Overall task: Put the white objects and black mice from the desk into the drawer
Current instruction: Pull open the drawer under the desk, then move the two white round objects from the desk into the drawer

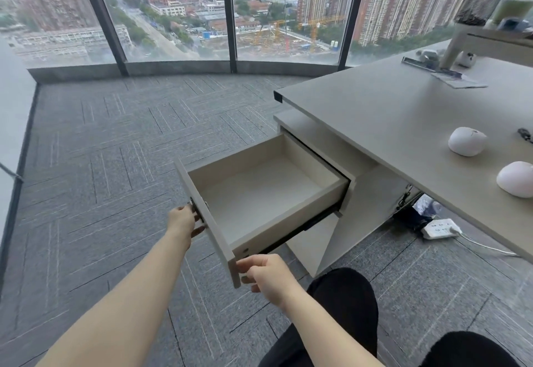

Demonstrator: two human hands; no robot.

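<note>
The beige drawer stands pulled out from the cabinet under the desk, and its inside is bare. My left hand grips the drawer's front panel near its far end. My right hand pinches the same panel at its near end. On the grey desk at the right lie two rounded white objects: one farther back and one at the frame's right edge. A small black item shows at the right edge, too cut off to identify.
A white riser shelf with a mesh pen cup stands at the desk's far right, with papers beside it. A white power strip and cables lie on the carpet under the desk. My dark-clothed knees are below the drawer.
</note>
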